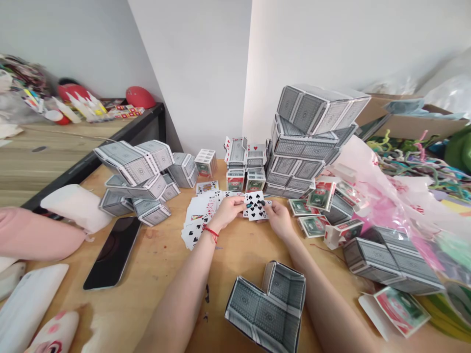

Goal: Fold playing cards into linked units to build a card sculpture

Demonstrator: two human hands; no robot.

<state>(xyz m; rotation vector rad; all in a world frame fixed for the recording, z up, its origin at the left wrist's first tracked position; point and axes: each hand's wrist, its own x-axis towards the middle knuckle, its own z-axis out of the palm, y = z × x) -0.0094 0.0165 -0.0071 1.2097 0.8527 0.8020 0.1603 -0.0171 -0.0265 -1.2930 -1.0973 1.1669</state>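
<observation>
Between my two hands are playing cards (255, 206), spade faces toward me, one overlapping another. My left hand (230, 211), with a red string at the wrist, pinches their left side. On the right side, my right hand (278, 218) grips the edge between thumb and fingers. Left of my left hand, loose cards (196, 215) lie fanned on the table, partly under my forearm. A block structure folded from grey-backed cards (268, 306) sits between my forearms. Beyond my hands, card boxes (235, 180) stand with folded cards on top.
A tall stack of card blocks (305, 132) rises at the back right, a lower stack (134, 171) at the left. Green-and-red card boxes (312, 225) lie by my right hand. A phone (113, 252) lies at left. Pink plastic (368, 171) covers the right side.
</observation>
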